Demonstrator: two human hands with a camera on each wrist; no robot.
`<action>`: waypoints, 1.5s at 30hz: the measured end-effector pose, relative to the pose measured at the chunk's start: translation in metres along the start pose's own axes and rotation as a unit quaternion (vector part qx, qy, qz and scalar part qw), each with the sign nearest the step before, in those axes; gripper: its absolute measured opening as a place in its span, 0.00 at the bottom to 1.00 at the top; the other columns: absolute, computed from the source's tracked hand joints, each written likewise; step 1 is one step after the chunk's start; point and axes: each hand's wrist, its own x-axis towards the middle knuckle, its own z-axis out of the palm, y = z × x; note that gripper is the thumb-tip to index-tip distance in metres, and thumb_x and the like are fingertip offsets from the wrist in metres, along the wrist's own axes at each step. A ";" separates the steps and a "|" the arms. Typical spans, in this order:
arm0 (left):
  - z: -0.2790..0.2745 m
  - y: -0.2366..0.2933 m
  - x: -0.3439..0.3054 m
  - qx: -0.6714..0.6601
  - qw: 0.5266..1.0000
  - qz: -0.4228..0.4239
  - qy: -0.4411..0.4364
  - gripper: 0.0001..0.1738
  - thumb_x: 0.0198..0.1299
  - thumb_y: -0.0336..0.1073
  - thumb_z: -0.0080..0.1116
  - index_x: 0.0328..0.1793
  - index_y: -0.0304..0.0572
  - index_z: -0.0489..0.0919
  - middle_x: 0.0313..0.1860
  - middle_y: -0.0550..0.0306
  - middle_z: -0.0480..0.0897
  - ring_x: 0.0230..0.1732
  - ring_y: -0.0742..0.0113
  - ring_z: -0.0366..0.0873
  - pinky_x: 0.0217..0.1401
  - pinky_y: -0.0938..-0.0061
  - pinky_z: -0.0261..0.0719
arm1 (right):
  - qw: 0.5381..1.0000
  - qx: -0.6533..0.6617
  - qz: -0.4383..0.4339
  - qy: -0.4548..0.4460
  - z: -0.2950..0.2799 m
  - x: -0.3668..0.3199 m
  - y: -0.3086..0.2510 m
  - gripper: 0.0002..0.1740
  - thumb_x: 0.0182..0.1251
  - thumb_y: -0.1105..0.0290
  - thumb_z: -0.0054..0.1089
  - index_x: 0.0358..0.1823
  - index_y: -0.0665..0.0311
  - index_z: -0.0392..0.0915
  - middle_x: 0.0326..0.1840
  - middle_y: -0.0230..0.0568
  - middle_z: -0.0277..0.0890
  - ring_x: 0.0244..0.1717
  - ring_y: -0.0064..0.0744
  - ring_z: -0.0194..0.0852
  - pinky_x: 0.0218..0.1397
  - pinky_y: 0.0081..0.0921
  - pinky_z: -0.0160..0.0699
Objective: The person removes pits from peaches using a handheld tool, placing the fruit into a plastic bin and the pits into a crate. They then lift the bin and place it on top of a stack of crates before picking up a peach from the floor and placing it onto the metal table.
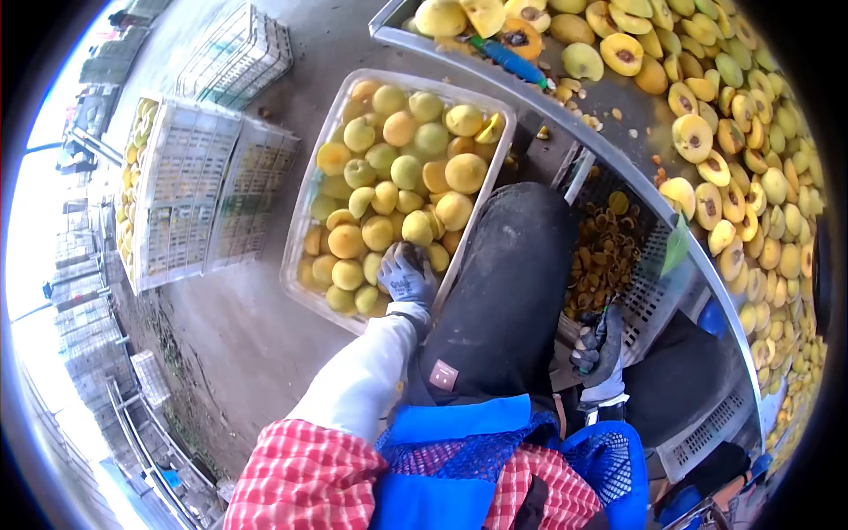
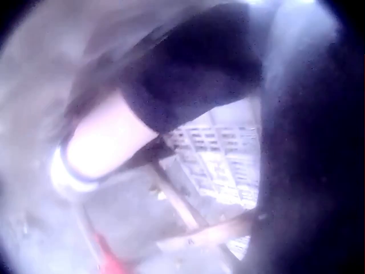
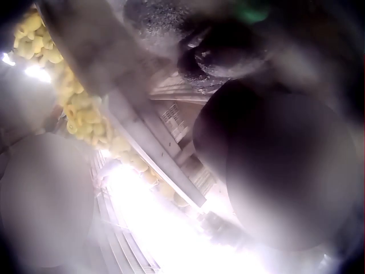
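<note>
Grey-gloved, the left hand (image 1: 408,278) touches whole fruit (image 1: 465,173) filling the crate (image 1: 320,308), its grip unclear; the right hand (image 1: 600,346) has curled fingers, any hold uncertain. Many halves (image 1: 692,139) lie on the metal table (image 1: 609,155); the crateful looks uncut.

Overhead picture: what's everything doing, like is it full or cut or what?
Near crate: full of fruit.
Left hand: gloved, down on the fruit; grip unclear.
Right hand: gloved, fingers curled; can't tell if holding something.
Metal table: loaded with fruit, many pieces cut open.
Blue-and-green tool: lying on the table.
Crate under the table: holding brown scraps.
Leaf: green, at the table's edge.
</note>
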 end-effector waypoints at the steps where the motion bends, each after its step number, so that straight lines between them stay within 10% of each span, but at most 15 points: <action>1: 0.001 0.000 -0.001 0.002 1.000 0.007 0.002 0.19 0.58 0.40 0.57 0.54 0.41 0.71 0.54 0.44 0.75 0.54 0.45 0.71 0.58 0.51 0.62 | 1.000 0.001 -0.002 0.026 0.006 -0.004 -0.002 0.32 0.66 0.36 0.51 0.40 0.63 0.74 0.12 0.23 0.56 0.07 0.14 0.45 0.08 0.14 0.44; 6: 0.002 0.004 0.004 0.027 0.998 0.044 0.039 0.16 0.56 0.39 0.58 0.48 0.42 0.73 0.47 0.46 0.78 0.49 0.45 0.73 0.52 0.52 0.68 | 0.999 0.032 -0.020 -0.021 0.015 -0.016 -0.007 0.30 0.66 0.38 0.53 0.38 0.62 0.75 0.13 0.24 0.59 0.07 0.15 0.49 0.08 0.13 0.47; 7: -0.011 0.012 0.014 0.017 0.996 -0.046 -0.070 0.13 0.57 0.40 0.57 0.43 0.40 0.75 0.42 0.43 0.79 0.43 0.43 0.75 0.47 0.53 0.71 | 0.999 0.029 -0.029 -0.014 0.011 -0.020 -0.004 0.29 0.68 0.39 0.51 0.41 0.62 0.75 0.12 0.24 0.57 0.07 0.15 0.46 0.08 0.14 0.46; 10: -0.014 -0.015 0.040 -0.227 0.937 -0.181 -0.193 0.23 0.57 0.48 0.63 0.46 0.33 0.75 0.41 0.41 0.79 0.44 0.48 0.76 0.49 0.60 0.73 | 0.994 0.063 -0.018 -0.092 0.005 -0.042 -0.013 0.28 0.72 0.42 0.47 0.44 0.64 0.75 0.13 0.27 0.58 0.07 0.16 0.45 0.09 0.16 0.46; 12: -0.043 0.031 0.063 -0.396 0.903 -0.153 -0.062 0.17 0.64 0.35 0.58 0.53 0.31 0.71 0.48 0.46 0.75 0.48 0.59 0.73 0.55 0.66 0.72 | 0.982 0.054 -0.045 -0.174 0.009 -0.058 -0.020 0.28 0.73 0.44 0.46 0.47 0.65 0.74 0.15 0.29 0.63 0.10 0.16 0.54 0.12 0.15 0.53; 17: -0.117 0.246 0.126 -0.374 0.892 0.172 -0.184 0.11 0.65 0.28 0.57 0.52 0.33 0.76 0.45 0.57 0.80 0.45 0.72 0.77 0.49 0.78 0.76 | 0.983 0.052 -0.107 -0.142 0.026 -0.044 -0.016 0.17 0.73 0.57 0.51 0.48 0.64 0.75 0.27 0.38 0.76 0.19 0.21 0.69 0.24 0.16 0.68; 21: -0.090 0.384 0.144 -0.138 0.880 0.396 -0.224 0.28 0.54 0.57 0.64 0.47 0.41 0.76 0.38 0.49 0.82 0.38 0.51 0.83 0.43 0.62 0.79 | 0.981 -0.024 -0.139 -0.134 0.025 -0.059 -0.036 0.18 0.74 0.56 0.49 0.49 0.65 0.75 0.26 0.40 0.77 0.17 0.24 0.70 0.22 0.17 0.67; 30: -0.045 0.458 0.161 0.115 0.755 0.454 -0.458 0.43 0.46 0.64 0.67 0.52 0.30 0.72 0.45 0.42 0.83 0.49 0.50 0.82 0.51 0.61 0.77 | 0.989 0.053 -0.108 -0.080 0.012 -0.061 -0.059 0.17 0.75 0.59 0.48 0.48 0.66 0.75 0.24 0.37 0.75 0.17 0.23 0.69 0.19 0.21 0.67; 32: -0.042 0.421 0.167 -0.115 0.786 0.393 -0.463 0.38 0.49 0.52 0.71 0.57 0.34 0.67 0.50 0.40 0.79 0.52 0.51 0.80 0.54 0.64 0.77 | 0.950 -0.115 -0.283 -0.062 -0.007 -0.045 -0.043 0.27 0.74 0.47 0.44 0.51 0.66 0.75 0.24 0.32 0.73 0.18 0.17 0.67 0.23 0.15 0.66; 34: -0.081 0.392 0.150 -0.539 0.570 0.098 -0.613 0.36 0.53 0.43 0.68 0.65 0.37 0.66 0.52 0.53 0.74 0.53 0.62 0.78 0.55 0.69 0.77 | 0.929 -0.138 -0.338 -0.056 -0.008 -0.048 -0.045 0.31 0.74 0.43 0.42 0.53 0.67 0.74 0.24 0.30 0.72 0.20 0.13 0.66 0.25 0.12 0.65; 36: -0.104 0.354 0.126 -0.598 0.477 0.043 -0.643 0.42 0.56 0.43 0.66 0.72 0.36 0.59 0.58 0.48 0.72 0.58 0.59 0.74 0.55 0.67 0.78 | 0.937 -0.080 -0.320 -0.111 0.005 -0.064 -0.063 0.28 0.75 0.47 0.45 0.55 0.68 0.72 0.27 0.30 0.74 0.22 0.13 0.68 0.27 0.13 0.67; 40: -0.128 0.315 0.061 -0.617 0.508 -0.024 -0.601 0.50 0.58 0.61 0.58 0.75 0.30 0.56 0.66 0.48 0.68 0.62 0.59 0.70 0.63 0.70 0.71 | 0.955 0.080 -0.216 -0.186 0.031 -0.068 -0.067 0.18 0.73 0.63 0.54 0.55 0.67 0.70 0.34 0.32 0.76 0.28 0.16 0.73 0.29 0.12 0.70; 43: -0.133 0.323 0.037 -0.612 0.664 0.042 -0.427 0.40 0.66 0.58 0.52 0.72 0.31 0.61 0.61 0.49 0.73 0.58 0.62 0.73 0.63 0.70 0.71 | 0.946 0.138 -0.211 -0.203 0.027 -0.067 -0.055 0.14 0.71 0.70 0.55 0.55 0.66 0.70 0.35 0.32 0.77 0.27 0.17 0.73 0.28 0.11 0.70; 44: -0.139 0.325 0.032 -0.695 0.583 -0.050 -0.418 0.36 0.68 0.55 0.53 0.70 0.32 0.64 0.59 0.50 0.75 0.57 0.63 0.74 0.62 0.70 0.71 | 0.948 0.131 -0.224 -0.184 0.030 -0.068 -0.053 0.15 0.70 0.72 0.56 0.55 0.66 0.69 0.34 0.33 0.77 0.26 0.17 0.74 0.25 0.12 0.69; 45: -0.139 0.321 0.030 -0.671 0.610 -0.039 -0.418 0.35 0.67 0.54 0.53 0.68 0.32 0.65 0.58 0.51 0.75 0.56 0.63 0.74 0.62 0.71 0.71 | 0.949 0.126 -0.238 -0.164 0.034 -0.070 -0.053 0.16 0.68 0.73 0.57 0.55 0.65 0.68 0.33 0.33 0.77 0.24 0.18 0.74 0.21 0.12 0.68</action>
